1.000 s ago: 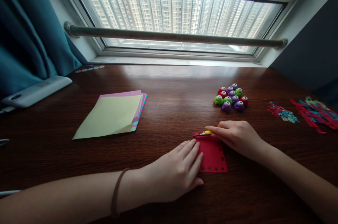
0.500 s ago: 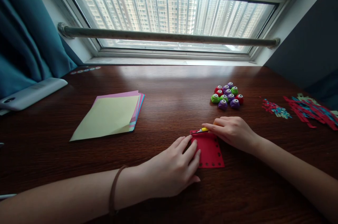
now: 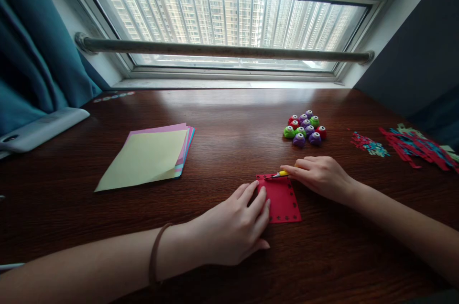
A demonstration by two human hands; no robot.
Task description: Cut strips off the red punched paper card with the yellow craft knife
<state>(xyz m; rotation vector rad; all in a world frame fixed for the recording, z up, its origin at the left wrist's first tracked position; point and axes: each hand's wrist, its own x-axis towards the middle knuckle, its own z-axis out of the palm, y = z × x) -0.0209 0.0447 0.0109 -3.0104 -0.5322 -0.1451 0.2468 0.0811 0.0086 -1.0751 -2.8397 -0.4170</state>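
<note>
Red paper (image 3: 281, 201), dotted with little dark cut-outs along its edges, lies flat on our desk (image 3: 222, 127), just right of centre in the lower half of the frame. Our left hand (image 3: 234, 230) has its fingers loosely spread over the left side, while our right hand (image 3: 324, 176) pinches a yellow cutter (image 3: 283, 173), tip near the top edge. Coloured knobby gadgets (image 3: 299, 141) cluster above that.
</note>
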